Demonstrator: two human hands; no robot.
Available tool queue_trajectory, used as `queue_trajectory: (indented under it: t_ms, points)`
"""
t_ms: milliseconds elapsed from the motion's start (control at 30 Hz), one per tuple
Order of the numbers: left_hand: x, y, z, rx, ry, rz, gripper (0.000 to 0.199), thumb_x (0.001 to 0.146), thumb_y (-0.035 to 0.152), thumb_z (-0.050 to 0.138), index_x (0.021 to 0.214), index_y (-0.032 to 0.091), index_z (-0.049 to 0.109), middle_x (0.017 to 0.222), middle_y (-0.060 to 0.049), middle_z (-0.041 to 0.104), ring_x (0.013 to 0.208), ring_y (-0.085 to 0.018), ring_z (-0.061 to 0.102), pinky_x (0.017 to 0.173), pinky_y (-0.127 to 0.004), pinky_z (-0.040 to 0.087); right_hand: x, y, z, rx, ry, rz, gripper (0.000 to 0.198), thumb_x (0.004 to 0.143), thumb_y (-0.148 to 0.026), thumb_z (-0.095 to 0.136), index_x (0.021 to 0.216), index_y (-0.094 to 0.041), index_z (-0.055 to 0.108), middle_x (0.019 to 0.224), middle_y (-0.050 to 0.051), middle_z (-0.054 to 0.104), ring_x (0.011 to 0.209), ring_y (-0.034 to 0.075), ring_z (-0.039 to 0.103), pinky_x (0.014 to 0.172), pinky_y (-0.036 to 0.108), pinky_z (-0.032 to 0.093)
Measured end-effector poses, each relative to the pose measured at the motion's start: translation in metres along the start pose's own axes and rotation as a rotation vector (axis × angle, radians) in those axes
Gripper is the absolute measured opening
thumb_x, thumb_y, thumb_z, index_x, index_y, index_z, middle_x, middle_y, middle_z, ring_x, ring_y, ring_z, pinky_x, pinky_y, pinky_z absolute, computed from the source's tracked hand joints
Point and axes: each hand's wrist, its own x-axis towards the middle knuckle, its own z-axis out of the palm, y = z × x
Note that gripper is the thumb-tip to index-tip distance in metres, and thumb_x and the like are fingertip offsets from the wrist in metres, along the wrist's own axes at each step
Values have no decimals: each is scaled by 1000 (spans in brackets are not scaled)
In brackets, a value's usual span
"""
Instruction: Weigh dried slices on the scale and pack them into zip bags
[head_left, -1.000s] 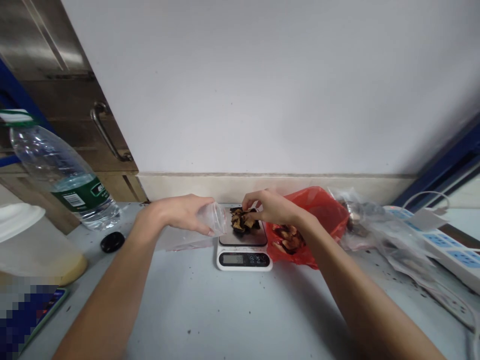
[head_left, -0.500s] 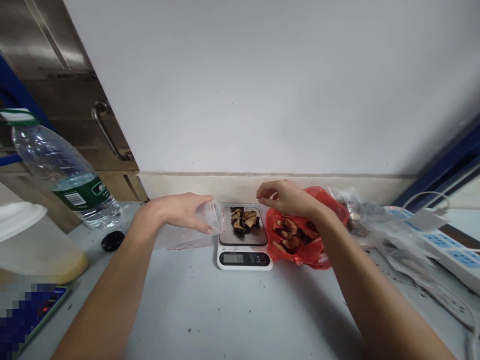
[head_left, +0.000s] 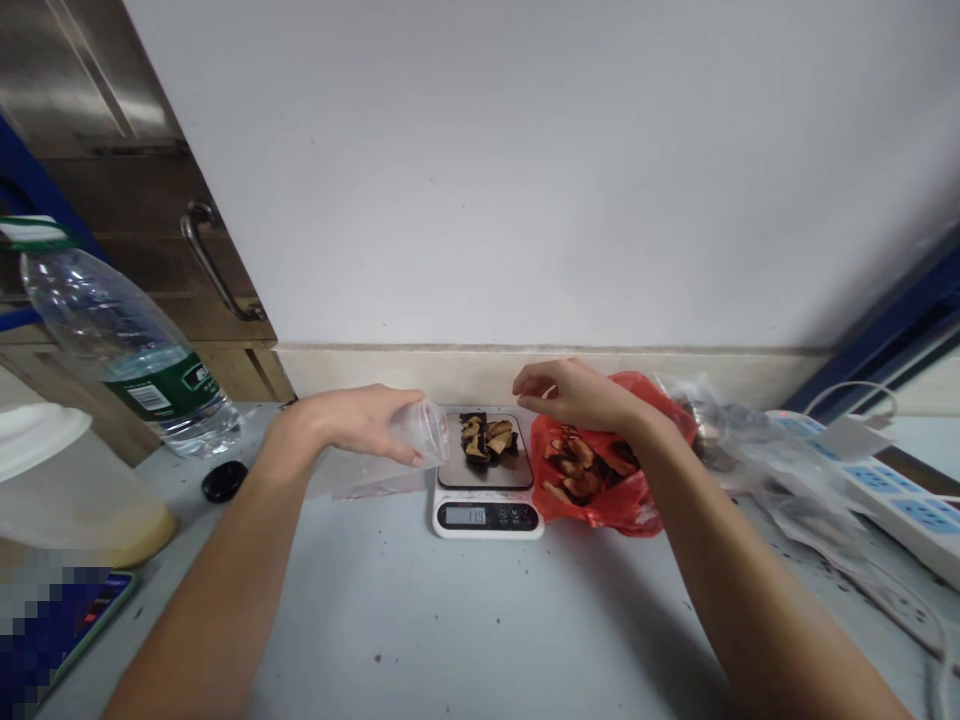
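My left hand (head_left: 367,425) holds a clear zip-lock plastic bag (head_left: 431,435), its mouth facing the scale's left side. Dried brown mushroom slices (head_left: 487,440) lie on the metal pan of a white digital kitchen scale (head_left: 487,520), whose display reads about 11.9. My right hand (head_left: 577,392) hovers to the right of the pan, fingers curled in toward the thumb, with nothing visible in them. Below that hand, an opened red plastic bag (head_left: 630,505) contains more dried slices (head_left: 577,468); my forearm hides part of it.
On the left stand a water bottle (head_left: 161,385) and a lidded plastic tub (head_left: 67,480), with a black cap (head_left: 225,482) and a phone (head_left: 97,610) close by. Rightward lie clear plastic bags (head_left: 795,500) and a power strip (head_left: 900,500). A white wall (head_left: 510,200) rises behind.
The scale's reading has risen from about 9.9 to about 11.9. Both hands and the slices on the pan look nearly still.
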Motion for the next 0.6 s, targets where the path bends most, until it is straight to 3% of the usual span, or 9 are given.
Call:
queue_trajectory:
  t_ms: [300, 500, 600]
  points:
    - [-1, -3, -1, 4, 8, -24, 53, 72, 55, 65, 112, 23, 57, 112, -7, 70, 98, -27, 65, 76, -29, 45, -1, -4, -1, -16, -84, 55, 20, 90, -25, 60, 106, -18, 68, 100, 8, 75, 91, 20, 71, 81, 31, 56]
    - [3, -7, 4, 4, 27, 8, 56, 71, 57, 66, 115, 23, 58, 116, -7, 69, 101, -26, 64, 80, -29, 46, 5, -13, 7, -154, -144, 88, 50, 75, -30, 76, 123, -24, 66, 118, 10, 72, 103, 25, 68, 84, 35, 55]
    - [3, -6, 5, 13, 20, 1, 58, 71, 58, 66, 117, 23, 58, 115, -8, 69, 101, -27, 64, 80, -29, 46, 10, -22, 13, -219, -228, 125, 53, 70, -29, 77, 122, -28, 66, 122, 8, 70, 105, 27, 68, 79, 34, 54]
